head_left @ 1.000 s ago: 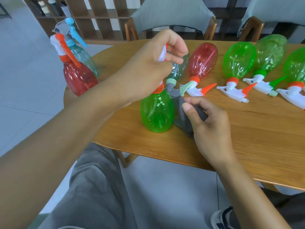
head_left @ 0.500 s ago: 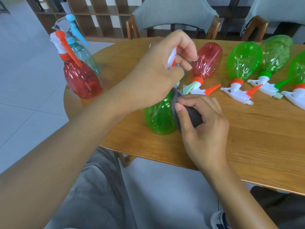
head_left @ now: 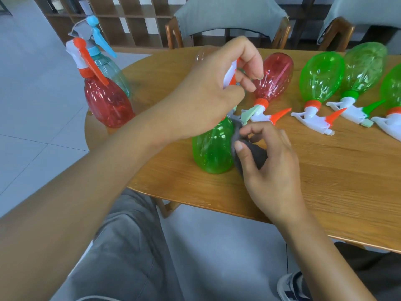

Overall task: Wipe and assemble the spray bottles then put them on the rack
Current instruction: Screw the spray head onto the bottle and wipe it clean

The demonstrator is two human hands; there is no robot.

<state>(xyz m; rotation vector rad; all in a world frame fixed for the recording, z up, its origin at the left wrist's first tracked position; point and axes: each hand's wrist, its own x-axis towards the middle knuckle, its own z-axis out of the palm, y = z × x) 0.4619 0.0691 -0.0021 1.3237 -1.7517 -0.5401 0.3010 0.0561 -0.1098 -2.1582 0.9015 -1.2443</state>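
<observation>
Right hand (head_left: 269, 164): a second ago I was pressing the grey cloth (head_left: 253, 155) flat near the table; now I have bunched it up and raised it against the side of the green bottle. My thumb and curled fingers (head_left: 239, 147) pinch the wad.
Grey cloth: soft, matte, thick; it is folded into a lump and touches the bottle's right wall.
Green bottle (head_left: 211, 146): it stands upright near the table's front edge. It is clear green plastic, egg-shaped, glossy, with ribbed facets that catch light.
Left hand (head_left: 208, 90): it holds the white spray head (head_left: 230, 74) on top of the green bottle, fingers curled round it and the orange trigger. That grip has hardly shifted in the last second.
Meaning: I judge the wipe of this bottle is just starting, with the top steadied for it.
Table (head_left: 325, 181): oval, wood-grained, smooth.
Lying bottles: a red bottle (head_left: 274, 77) and green ones (head_left: 321, 77) lie on their sides behind, heads toward me, still to be done, I think.
Standing pair: a red bottle (head_left: 106, 101) and a pale blue bottle (head_left: 110, 70) stand at the left edge, touching.
Rack (head_left: 130, 20): dark wooden shelving beyond the chairs, well apart.
</observation>
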